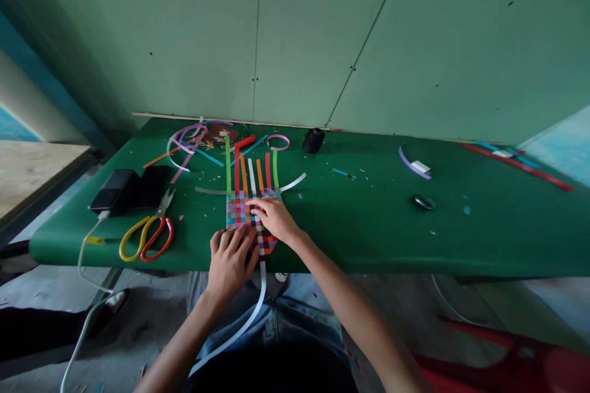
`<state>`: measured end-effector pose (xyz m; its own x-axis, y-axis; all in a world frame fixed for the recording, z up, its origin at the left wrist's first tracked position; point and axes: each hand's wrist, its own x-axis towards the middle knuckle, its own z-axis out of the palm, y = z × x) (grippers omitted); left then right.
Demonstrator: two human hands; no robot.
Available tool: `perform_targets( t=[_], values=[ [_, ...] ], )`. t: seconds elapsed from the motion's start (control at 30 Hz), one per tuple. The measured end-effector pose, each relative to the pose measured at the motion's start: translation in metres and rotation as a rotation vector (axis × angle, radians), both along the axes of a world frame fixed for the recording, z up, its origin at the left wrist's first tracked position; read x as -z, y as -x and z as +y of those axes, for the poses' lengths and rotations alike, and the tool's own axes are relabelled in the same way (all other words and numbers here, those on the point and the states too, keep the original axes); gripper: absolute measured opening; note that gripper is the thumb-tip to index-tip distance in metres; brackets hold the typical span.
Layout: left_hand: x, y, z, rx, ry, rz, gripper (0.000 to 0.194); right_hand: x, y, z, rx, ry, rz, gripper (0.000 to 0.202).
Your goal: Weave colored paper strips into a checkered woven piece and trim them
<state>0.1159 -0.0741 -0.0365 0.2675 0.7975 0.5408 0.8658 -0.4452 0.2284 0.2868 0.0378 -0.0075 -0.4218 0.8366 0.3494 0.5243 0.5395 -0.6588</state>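
A woven mat of colourful flat strips [235,214] lies near the table's front edge, with loose strip ends standing out from its far side. My left hand [230,258] rests on the mat's near left part, fingers spread. My right hand [274,218] is over the middle of the weave, its thumb and fingers closed together; what is between them is hidden. A long white strip [262,285] runs from the mat's near edge down over my lap. Short white and grey ends [209,191] stick out at the sides.
Scissors [157,221] with yellow and red handles lie left of the mat, beside a black device [116,190] with a white cable [83,252]. Behind are tangled strips [188,138], a pink ring [278,142] and a black cylinder [314,140]. A computer mouse [423,201] lies right.
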Motion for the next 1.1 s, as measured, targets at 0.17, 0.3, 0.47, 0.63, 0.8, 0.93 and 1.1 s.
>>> perform_targets(
  t=[0.17, 0.3, 0.47, 0.63, 0.8, 0.93, 1.1],
  values=[
    [0.001, 0.000, 0.000, -0.001, 0.006, 0.003, 0.035, -0.003, 0.001, 0.000, -0.028, 0.008, -0.049, 0.030],
    [0.000, 0.000, -0.001, -0.002, 0.009, 0.005, 0.034, -0.002, 0.000, 0.000, -0.051, 0.003, -0.071, 0.029],
    [0.001, 0.000, 0.000, -0.004, 0.009, -0.005, 0.036, -0.001, -0.004, -0.001, -0.048, 0.100, 0.011, 0.024],
    [0.002, 0.001, -0.001, 0.004, 0.026, -0.012, 0.038, -0.010, -0.005, 0.006, -0.074, 0.209, -0.019, 0.023],
    [0.002, 0.000, -0.002, 0.003, 0.028, -0.026, 0.039, -0.022, -0.005, 0.017, -0.103, 0.287, -0.078, 0.028],
    [0.001, 0.000, -0.003, 0.008, 0.027, -0.018, 0.039, -0.027, -0.003, 0.015, -0.081, 0.323, 0.014, 0.018],
    [0.000, 0.000, -0.003, 0.007, 0.022, -0.009, 0.038, -0.022, 0.001, 0.011, -0.012, 0.342, 0.125, 0.018]
  ],
)
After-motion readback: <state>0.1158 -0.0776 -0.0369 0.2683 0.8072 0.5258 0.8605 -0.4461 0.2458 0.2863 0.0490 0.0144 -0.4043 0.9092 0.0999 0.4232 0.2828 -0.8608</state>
